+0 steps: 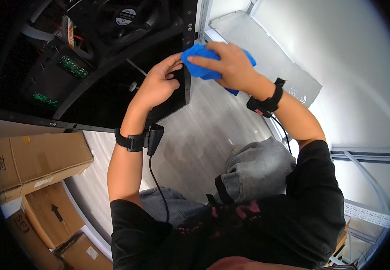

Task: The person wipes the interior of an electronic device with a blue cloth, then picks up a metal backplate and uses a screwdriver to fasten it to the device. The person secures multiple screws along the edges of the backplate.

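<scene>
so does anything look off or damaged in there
Nothing looks clearly spilled or damaged. The only mildly odd bit is inside the black cabinet: the wiring and green circuit boards sit exposed, though that may be normal for an open unit. The blue cloth is bunched simply because the right hand grips it.

We had the cabinet ahead at left, boxes nearer on that side, the panel at right, and between, the cloth in our right hand.
</scene>
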Demonstrator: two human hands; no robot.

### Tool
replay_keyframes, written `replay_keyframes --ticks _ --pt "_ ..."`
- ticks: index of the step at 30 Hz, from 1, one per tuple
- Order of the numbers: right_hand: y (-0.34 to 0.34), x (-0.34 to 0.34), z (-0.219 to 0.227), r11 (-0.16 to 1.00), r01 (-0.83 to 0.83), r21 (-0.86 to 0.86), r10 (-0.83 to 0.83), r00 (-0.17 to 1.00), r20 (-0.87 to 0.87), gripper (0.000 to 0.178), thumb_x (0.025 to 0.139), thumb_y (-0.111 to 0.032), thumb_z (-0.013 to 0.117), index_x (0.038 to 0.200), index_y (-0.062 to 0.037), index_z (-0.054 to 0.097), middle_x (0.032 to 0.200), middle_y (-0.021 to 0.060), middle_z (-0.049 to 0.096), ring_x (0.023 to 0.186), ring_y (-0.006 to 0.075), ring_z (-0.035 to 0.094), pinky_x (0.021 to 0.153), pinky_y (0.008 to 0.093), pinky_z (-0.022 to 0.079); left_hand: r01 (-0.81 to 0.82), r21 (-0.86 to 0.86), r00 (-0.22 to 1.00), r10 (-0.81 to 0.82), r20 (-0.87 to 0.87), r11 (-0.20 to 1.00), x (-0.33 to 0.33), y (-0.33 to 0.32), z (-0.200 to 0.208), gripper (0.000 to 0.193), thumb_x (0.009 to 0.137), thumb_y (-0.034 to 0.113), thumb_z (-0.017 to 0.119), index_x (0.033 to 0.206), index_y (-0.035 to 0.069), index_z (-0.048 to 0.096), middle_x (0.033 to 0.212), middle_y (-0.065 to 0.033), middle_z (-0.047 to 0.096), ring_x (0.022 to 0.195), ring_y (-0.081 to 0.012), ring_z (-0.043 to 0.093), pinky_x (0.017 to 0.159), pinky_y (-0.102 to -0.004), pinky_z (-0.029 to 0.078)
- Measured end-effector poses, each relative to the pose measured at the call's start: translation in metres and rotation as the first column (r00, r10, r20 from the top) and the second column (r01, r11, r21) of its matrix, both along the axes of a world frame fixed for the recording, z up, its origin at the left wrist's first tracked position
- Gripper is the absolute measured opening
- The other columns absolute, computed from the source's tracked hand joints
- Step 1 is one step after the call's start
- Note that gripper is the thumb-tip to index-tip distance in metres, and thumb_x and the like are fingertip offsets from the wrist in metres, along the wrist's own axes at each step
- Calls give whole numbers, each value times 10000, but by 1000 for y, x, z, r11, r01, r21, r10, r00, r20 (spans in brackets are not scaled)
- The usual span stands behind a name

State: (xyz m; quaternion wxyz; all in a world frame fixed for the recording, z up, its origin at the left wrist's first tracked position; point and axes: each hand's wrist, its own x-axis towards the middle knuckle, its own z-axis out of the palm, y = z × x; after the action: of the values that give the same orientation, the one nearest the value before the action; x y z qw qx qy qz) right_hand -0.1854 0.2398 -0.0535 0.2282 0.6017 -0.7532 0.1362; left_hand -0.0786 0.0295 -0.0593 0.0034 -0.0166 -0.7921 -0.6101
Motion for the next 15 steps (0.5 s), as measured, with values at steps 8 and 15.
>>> replay_keyframes --ticks 8,15 --pt "1 -7 -45 998 -3 66 3 1000 1 783 621 -41 760 1275 -394 513 1136 64 546 951 275 573 746 388 453 -65 -96 997 59 -56 993 -1 1 -8 705 694 -155 485 1369 45 441 1294 -68 550 1175 -188 538 962 -299 409" --pt "-2 -5 -96 1000 -3 29 1 997 71 710 651 -53 735 1247 -383 536 1135 70 547 938 277 572 757 388 451 -97 -59 987 88 -131 994 -2 8 -15 643 724 -145 490 1341 32 463 1280 -88 554 1132 -176 560 917 -291 441"
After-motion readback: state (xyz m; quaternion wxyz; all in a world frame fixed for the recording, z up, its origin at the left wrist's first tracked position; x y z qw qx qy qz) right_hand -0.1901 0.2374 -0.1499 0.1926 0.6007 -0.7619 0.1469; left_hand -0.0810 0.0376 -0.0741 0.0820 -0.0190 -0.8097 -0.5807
